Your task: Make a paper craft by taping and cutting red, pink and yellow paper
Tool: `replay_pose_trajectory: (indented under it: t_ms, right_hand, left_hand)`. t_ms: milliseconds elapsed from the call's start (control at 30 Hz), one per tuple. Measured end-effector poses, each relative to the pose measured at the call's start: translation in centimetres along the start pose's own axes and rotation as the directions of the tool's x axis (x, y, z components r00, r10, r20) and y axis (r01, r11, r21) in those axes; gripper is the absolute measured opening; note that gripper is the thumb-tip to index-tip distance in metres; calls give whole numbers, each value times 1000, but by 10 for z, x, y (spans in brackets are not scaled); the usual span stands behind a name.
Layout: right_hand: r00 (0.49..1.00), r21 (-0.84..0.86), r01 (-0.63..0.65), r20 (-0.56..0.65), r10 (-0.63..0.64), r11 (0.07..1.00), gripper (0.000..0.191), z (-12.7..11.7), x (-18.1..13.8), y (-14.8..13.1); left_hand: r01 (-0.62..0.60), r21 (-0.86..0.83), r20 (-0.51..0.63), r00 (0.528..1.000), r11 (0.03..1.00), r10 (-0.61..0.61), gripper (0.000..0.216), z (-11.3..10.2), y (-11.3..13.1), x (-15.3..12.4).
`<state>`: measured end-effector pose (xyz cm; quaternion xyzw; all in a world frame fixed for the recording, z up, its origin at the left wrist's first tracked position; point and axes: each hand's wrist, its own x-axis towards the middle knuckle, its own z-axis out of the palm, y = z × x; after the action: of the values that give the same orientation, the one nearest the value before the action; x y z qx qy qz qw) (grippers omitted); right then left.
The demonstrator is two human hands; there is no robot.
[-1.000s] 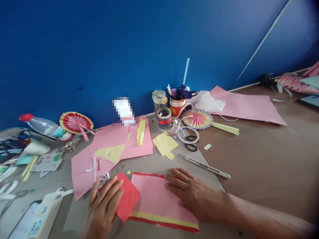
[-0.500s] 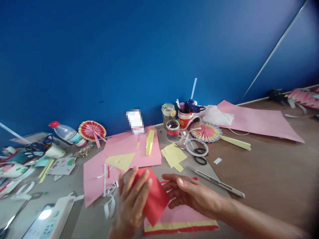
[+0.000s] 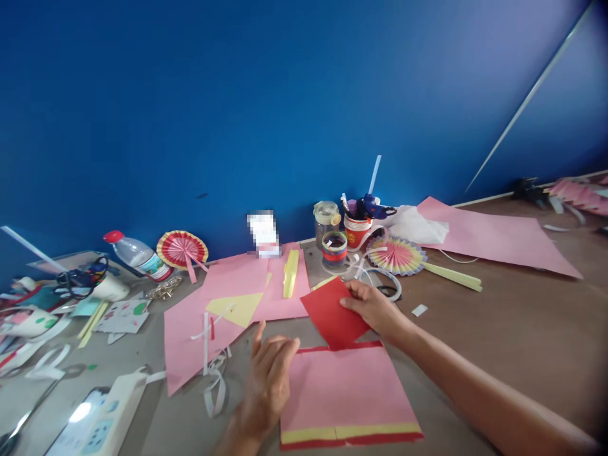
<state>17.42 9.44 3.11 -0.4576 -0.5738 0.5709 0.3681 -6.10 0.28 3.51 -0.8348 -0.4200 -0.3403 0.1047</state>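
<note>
A square of red paper (image 3: 331, 311) is pinched at its right edge by my right hand (image 3: 373, 310), above the far edge of a pink sheet. That pink sheet (image 3: 346, 386) lies flat, with yellow and red strips along its near edge and a red strip along its far edge. My left hand (image 3: 270, 377) hovers by the sheet's left side, holding nothing, fingers loosely bent and apart. Behind the red paper, a yellow paper piece (image 3: 323, 282) and the utility knife's place are largely covered by the paper and my right hand.
Pink sheets (image 3: 232, 278) with a yellow triangle (image 3: 237, 307) lie at centre left. A roll of white tape (image 3: 392, 288), a pleated paper fan (image 3: 396, 255) and a red cup of tools (image 3: 357, 234) stand behind. A power strip (image 3: 114, 411) and phone (image 3: 78, 421) lie front left.
The red paper has gone from my left hand to my right and moved up and right. My left hand has let go; the pink sheet is now more fully exposed.
</note>
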Motion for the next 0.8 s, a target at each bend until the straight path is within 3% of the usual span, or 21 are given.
replay_pose_trajectory:
  t_ms: [33, 100, 233, 367, 433, 500, 567, 633, 700, 800]
  right_hand:
    - [996, -202, 77, -28, -85, 976, 20, -8, 7, 3]
    - [988, -358, 117, -54, -146, 926, 18, -23, 17, 8]
    - [955, -530, 125, -164, -246, 839, 24, -41, 29, 20]
    - [909, -649, 129, -224, -351, 750, 38, -42, 33, 33]
    - [877, -749, 117, -230, -421, 653, 41, -41, 32, 34]
    - [819, -869, 69, -231, -525, 490, 44, -39, 29, 31]
    - [748, -934, 16, -226, -624, 358, 47, -36, 25, 25]
    - [702, -940, 47, -210, -680, 339, 48, -32, 20, 19]
    - [710, -921, 160, -143, -689, 356, 44, -23, 13, 14]
    - [762, -866, 356, 52, -646, 350, 36, -6, 5, 11]
  left_hand:
    - [22, -8, -6, 1000, 1000, -22, 40, 1, -1, 0]
    - [42, -8, -7, 999, 999, -42, 36, 2, -4, 0]
    - [76, 27, -36, 997, 997, -75, 25, 3, -11, -4]
    - [84, 46, -45, 996, 995, -82, 15, 4, -18, -9]
    - [92, 37, -36, 995, 995, -91, 16, 6, -19, -9]
    - [106, 33, -38, 994, 994, -105, 20, 8, -20, -10]
    - [125, 30, -41, 991, 992, -124, 27, 11, -22, -12]
    - [145, 9, -34, 989, 989, -145, 33, 16, -25, -15]
    - [152, -22, -22, 988, 988, -153, 36, 20, -28, -19]
    - [143, -40, -6, 990, 989, -144, 31, 25, -29, -22]
